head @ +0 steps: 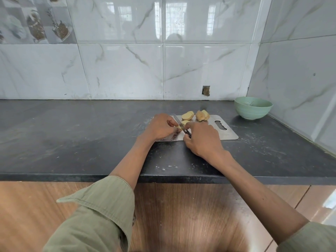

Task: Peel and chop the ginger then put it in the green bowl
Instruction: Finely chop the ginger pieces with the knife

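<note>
On steel board (225,132), ginger piece (185,122) between hands: left (161,127) pinching it, right (201,138) gripping knife (179,122).

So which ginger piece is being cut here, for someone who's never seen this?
On the dark counter lies a steel cutting board. At its near left, the left hand pins a small ginger piece under the knife. The other ginger pieces lie untouched along the far edge.

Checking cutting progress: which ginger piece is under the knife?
The small ginger piece between both hands, nearest the person; the other two ginger clusters lie untouched at the board's far edge.
</note>
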Motion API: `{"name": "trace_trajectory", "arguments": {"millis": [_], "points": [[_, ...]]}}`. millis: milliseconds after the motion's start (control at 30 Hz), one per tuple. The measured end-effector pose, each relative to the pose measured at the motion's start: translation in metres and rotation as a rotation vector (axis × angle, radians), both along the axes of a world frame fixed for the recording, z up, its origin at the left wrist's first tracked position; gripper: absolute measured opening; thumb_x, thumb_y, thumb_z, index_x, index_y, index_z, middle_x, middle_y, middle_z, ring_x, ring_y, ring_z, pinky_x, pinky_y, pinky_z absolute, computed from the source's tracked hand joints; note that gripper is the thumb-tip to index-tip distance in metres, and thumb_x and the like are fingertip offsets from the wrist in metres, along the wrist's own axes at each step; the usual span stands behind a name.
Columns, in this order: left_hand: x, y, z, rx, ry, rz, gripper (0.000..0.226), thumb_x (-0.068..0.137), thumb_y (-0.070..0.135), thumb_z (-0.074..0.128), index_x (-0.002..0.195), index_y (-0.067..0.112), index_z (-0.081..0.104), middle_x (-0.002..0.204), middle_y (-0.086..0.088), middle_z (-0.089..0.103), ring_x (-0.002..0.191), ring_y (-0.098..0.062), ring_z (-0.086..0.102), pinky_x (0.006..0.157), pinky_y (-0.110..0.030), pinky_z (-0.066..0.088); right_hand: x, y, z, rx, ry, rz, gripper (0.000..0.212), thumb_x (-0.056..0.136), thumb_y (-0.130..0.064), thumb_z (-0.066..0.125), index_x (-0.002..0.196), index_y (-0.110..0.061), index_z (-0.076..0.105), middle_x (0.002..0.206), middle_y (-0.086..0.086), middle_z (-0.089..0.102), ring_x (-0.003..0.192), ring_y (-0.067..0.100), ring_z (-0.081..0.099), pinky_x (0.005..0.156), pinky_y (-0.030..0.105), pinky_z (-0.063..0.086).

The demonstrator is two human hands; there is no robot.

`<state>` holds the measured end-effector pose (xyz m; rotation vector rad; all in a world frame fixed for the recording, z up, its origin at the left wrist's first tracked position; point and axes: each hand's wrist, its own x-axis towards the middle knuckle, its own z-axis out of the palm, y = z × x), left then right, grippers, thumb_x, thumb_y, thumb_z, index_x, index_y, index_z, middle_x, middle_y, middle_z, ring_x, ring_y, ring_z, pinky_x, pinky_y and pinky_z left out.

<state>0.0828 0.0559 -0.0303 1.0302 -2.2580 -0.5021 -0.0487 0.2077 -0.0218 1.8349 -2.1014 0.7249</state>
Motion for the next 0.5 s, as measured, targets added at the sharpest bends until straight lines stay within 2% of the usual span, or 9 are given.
{"name": "trace_trajectory", "arguments": {"millis": [167,267,400,500], "points": [[0.001,0.002,0.001,0.002,0.014,-0.021,0.008,0.082,0.023,0.083,0.09,0.023,0.083,0.086,0.006,0.078,0.075,-0.002,0.065,0.067,-0.016,0.046,-0.007,-0.014,0.003,0.07,-0.096,0.052,0.026,0.091,-0.026,0.057,0.114,-0.022,0.07,0.1,0.009,0.069,0.093,0.033,0.063,0.068,0.033,0.037],[0.001,0.002,0.0,-0.006,0.014,-0.023,0.011,0.082,0.021,0.082,0.092,0.022,0.083,0.086,0.005,0.078,0.071,0.004,0.062,0.064,-0.011,0.043,-0.004,-0.016,0.008,0.097,-0.061,0.057,0.027,0.091,-0.024,0.059,0.116,-0.018,0.069,0.106,0.011,0.067,0.097,0.034,0.062,0.07,0.033,0.039],[-0.001,0.001,-0.002,-0.02,0.029,0.017,0.009,0.083,0.025,0.081,0.092,0.021,0.083,0.088,0.003,0.079,0.076,-0.007,0.067,0.071,-0.022,0.05,0.003,-0.012,0.01,0.136,-0.015,0.072,0.025,0.092,-0.021,0.06,0.114,-0.012,0.066,0.108,0.014,0.065,0.101,0.036,0.058,0.075,0.037,0.044],[0.001,0.001,0.0,-0.011,0.022,0.022,0.008,0.083,0.025,0.08,0.091,0.025,0.082,0.087,0.004,0.078,0.078,-0.01,0.068,0.072,-0.025,0.052,-0.002,-0.014,0.007,0.136,-0.062,0.093,0.022,0.089,-0.021,0.062,0.109,-0.013,0.067,0.105,0.011,0.067,0.098,0.033,0.059,0.081,0.039,0.048]]}}
